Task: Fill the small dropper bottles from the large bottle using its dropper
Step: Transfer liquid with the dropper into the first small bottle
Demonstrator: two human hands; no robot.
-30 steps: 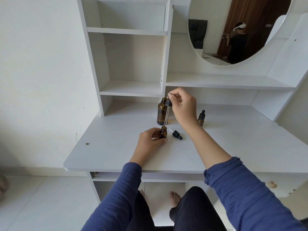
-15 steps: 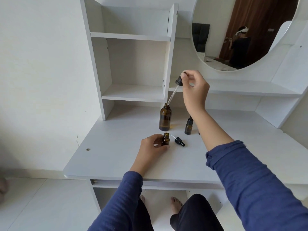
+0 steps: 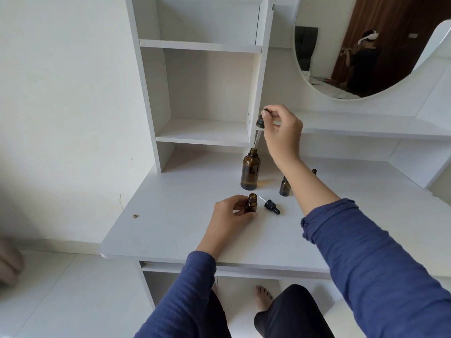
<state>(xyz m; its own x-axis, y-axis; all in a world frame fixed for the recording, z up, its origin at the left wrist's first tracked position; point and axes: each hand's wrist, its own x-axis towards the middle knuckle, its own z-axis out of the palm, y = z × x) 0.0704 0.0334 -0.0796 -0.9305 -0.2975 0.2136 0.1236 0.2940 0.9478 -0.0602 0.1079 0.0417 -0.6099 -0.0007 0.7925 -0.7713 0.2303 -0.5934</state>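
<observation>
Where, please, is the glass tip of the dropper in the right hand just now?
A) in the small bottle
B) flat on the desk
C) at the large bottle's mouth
C: the right hand pinches the dropper by its cap, and the glass tip points down at the open mouth of the large bottle.

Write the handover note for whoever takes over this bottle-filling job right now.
Right hand pinches the bulb of the large dropper. The tube tip is at the mouth of the open large bottle; whether it is inside cannot be told.
Left hand grips the open small bottle, upright on the desk. Its small dropper cap lies beside it.
A capped small bottle stands by the right forearm. Only the top of a third bottle shows behind that forearm.
Done: both bottles opened; fill levels unreadable.
Left: draw liquid, fill the held bottle, recap it, then probably the other two.
</observation>
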